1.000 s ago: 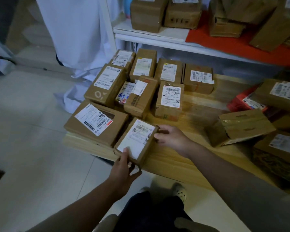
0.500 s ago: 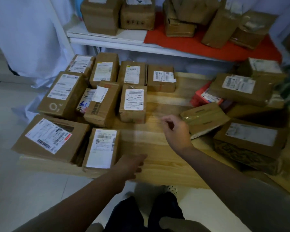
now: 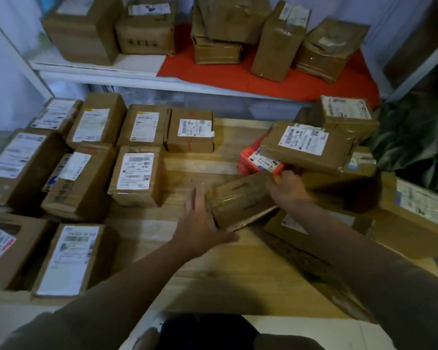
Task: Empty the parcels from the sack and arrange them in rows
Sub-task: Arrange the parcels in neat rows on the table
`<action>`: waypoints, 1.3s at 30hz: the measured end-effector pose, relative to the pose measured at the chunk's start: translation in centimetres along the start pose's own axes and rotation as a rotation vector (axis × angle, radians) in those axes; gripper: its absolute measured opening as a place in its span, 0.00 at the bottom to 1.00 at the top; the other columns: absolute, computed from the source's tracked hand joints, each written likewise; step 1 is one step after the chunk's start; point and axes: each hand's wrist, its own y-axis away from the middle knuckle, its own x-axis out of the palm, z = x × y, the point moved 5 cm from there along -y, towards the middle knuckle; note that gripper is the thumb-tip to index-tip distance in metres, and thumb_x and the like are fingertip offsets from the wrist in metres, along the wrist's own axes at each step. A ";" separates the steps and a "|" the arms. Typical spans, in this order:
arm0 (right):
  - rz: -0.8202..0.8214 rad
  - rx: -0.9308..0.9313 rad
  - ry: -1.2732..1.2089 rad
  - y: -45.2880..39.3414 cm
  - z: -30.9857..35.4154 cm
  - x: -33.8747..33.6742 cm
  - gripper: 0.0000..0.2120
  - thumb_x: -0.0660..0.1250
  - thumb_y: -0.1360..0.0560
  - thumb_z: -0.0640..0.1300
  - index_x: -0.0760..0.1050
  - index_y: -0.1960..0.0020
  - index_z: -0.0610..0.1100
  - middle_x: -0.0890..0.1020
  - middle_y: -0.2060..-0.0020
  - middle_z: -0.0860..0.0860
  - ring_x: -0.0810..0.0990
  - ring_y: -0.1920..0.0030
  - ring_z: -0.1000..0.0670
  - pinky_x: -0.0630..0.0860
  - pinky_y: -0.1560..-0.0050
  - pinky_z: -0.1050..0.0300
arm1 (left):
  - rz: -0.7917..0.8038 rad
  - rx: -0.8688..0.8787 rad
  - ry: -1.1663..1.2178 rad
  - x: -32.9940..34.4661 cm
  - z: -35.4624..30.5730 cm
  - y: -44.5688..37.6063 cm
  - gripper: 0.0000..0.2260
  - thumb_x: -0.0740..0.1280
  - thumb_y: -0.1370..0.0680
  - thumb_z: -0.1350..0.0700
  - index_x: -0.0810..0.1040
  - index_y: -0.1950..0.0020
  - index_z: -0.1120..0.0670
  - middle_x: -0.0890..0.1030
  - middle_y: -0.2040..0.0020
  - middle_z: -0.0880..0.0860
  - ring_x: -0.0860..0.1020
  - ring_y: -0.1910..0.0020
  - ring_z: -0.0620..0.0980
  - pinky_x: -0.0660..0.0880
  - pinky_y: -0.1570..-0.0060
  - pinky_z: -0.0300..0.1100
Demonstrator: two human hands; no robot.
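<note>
A taped brown parcel (image 3: pixel 240 198) lies tilted on the wooden board (image 3: pixel 228 269), with no label showing. My right hand (image 3: pixel 286 189) grips its far right end. My left hand (image 3: pixel 200 226) lies against its near left end, fingers straight. Left of them, labelled parcels stand in rows: a back row (image 3: pixel 144 126), a middle row (image 3: pixel 135 174) and a front row (image 3: pixel 68 258). To the right is a loose heap with a red parcel (image 3: pixel 259 160) under a large brown one (image 3: pixel 305 145). No sack is recognisable.
A white shelf (image 3: pixel 99 65) behind carries several more boxes, some on a red cloth (image 3: pixel 263 79). A large box (image 3: pixel 415 215) sits at the right edge, dark green foliage (image 3: pixel 415 140) behind it. The board's near edge ends above pale floor tiles (image 3: pixel 314 332).
Both hands left the small labelled parcel at the front row and moved right. The right hand has taken hold of the tilted unlabelled parcel; the left hand has come up against it.
</note>
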 end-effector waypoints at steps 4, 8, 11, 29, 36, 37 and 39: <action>0.238 0.050 -0.165 -1.2 0.2 1.0 0.25 0.59 0.20 0.59 0.75 0.34 0.41 0.78 0.38 0.42 0.76 0.40 0.41 0.71 0.39 0.50 | -0.039 0.137 -0.237 0.0 -0.3 -1.0 0.61 0.83 0.42 0.47 0.46 0.20 0.48 0.54 0.21 0.51 0.56 0.23 0.55 0.65 0.28 0.57; 0.250 0.038 -0.480 -1.9 0.9 0.8 0.25 0.63 0.23 0.59 0.75 0.33 0.46 0.78 0.37 0.47 0.76 0.37 0.42 0.69 0.31 0.43 | -0.066 -0.008 0.144 -2.0 -0.7 -0.7 0.42 0.81 0.36 0.57 0.63 0.27 0.47 0.69 0.35 0.46 0.72 0.38 0.46 0.77 0.49 0.38; 0.253 0.041 -0.551 -1.7 1.4 0.9 0.33 0.59 0.29 0.71 0.73 0.30 0.53 0.78 0.35 0.48 0.75 0.34 0.41 0.66 0.30 0.38 | 0.023 -0.236 0.718 -2.4 1.4 0.6 0.30 0.79 0.33 0.53 0.74 0.33 0.54 0.79 0.38 0.57 0.80 0.41 0.55 0.81 0.46 0.51; 0.683 0.092 -0.595 9.7 2.9 13.0 0.29 0.75 0.34 0.66 0.76 0.42 0.48 0.84 0.50 0.46 0.82 0.48 0.43 0.80 0.53 0.48 | -0.021 -0.586 0.981 -3.8 9.2 12.7 0.30 0.76 0.32 0.43 0.76 0.35 0.54 0.78 0.38 0.60 0.76 0.39 0.62 0.77 0.41 0.60; 0.758 0.002 -0.498 13.8 7.7 17.6 0.36 0.69 0.28 0.67 0.68 0.28 0.46 0.81 0.40 0.47 0.80 0.42 0.44 0.79 0.48 0.45 | -0.309 -0.719 1.112 -5.7 13.5 16.2 0.22 0.70 0.22 0.50 0.69 0.32 0.56 0.76 0.43 0.60 0.76 0.40 0.65 0.75 0.39 0.64; 0.751 0.012 -0.477 14.2 8.1 17.8 0.41 0.68 0.28 0.67 0.60 0.23 0.47 0.76 0.34 0.47 0.76 0.37 0.43 0.78 0.44 0.44 | -0.317 -0.735 1.120 -5.8 13.8 16.4 0.19 0.68 0.21 0.51 0.69 0.33 0.56 0.76 0.45 0.59 0.75 0.40 0.65 0.74 0.38 0.64; 0.701 0.030 -0.451 14.6 8.3 18.0 0.46 0.67 0.26 0.65 0.47 0.19 0.50 0.68 0.27 0.46 0.71 0.31 0.42 0.76 0.38 0.42 | -0.346 -0.766 1.159 -6.2 13.9 16.7 0.16 0.66 0.19 0.52 0.69 0.34 0.56 0.74 0.49 0.59 0.74 0.39 0.66 0.72 0.37 0.65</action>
